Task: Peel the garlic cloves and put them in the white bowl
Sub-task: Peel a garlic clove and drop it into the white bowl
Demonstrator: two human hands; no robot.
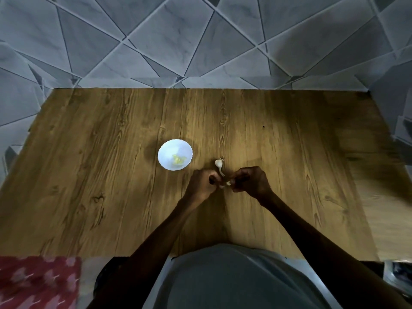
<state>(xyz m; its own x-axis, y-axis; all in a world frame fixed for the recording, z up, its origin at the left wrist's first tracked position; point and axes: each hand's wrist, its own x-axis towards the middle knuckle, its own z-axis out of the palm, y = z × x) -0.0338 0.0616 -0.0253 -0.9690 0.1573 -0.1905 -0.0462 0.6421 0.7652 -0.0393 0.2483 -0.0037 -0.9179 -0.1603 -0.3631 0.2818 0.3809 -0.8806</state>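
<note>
White bowl [166,150] 1 | garlic bulb [218,163] 1 | left hand [204,182], right hand [252,180] pinch 1 clove [227,183]

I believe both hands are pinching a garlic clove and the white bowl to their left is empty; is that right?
Not quite: the head view shows the white bowl holds a few pale yellow pieces. The left hand and right hand do both pinch a garlic clove, with the bowl to their left.
</note>
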